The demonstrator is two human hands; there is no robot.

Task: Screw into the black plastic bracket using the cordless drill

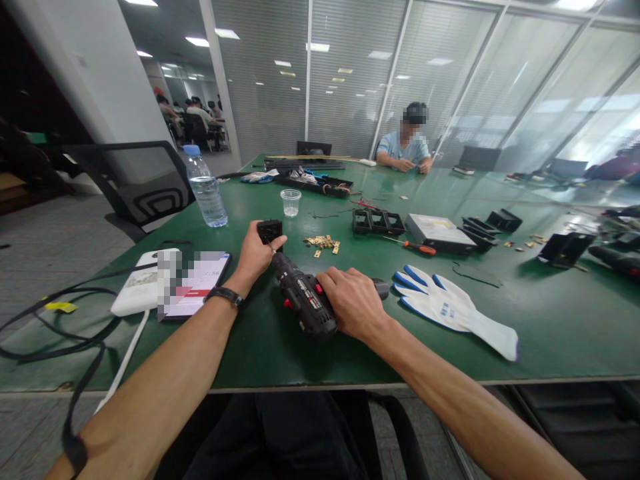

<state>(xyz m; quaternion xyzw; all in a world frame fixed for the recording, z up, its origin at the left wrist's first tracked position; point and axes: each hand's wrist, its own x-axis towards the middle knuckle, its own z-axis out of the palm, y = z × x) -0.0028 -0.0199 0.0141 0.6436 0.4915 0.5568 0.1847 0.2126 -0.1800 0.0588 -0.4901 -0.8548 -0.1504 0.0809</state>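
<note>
My right hand (353, 301) grips a black cordless drill (304, 300) that lies low over the green table (550, 320), its nose pointing up-left. My left hand (256, 253), with a dark watch on the wrist, holds a small black plastic part (269, 231) against the table at the drill's tip. A small heap of brass pieces (323, 243) lies just right of that part.
A white and blue glove (453, 308) lies right of the drill. A phone (193, 283) on a white box, a water bottle (205, 187), a plastic cup (291, 202), a screwdriver (415, 247) and black parts (377, 221) sit around. Another person (405, 143) sits at the far end.
</note>
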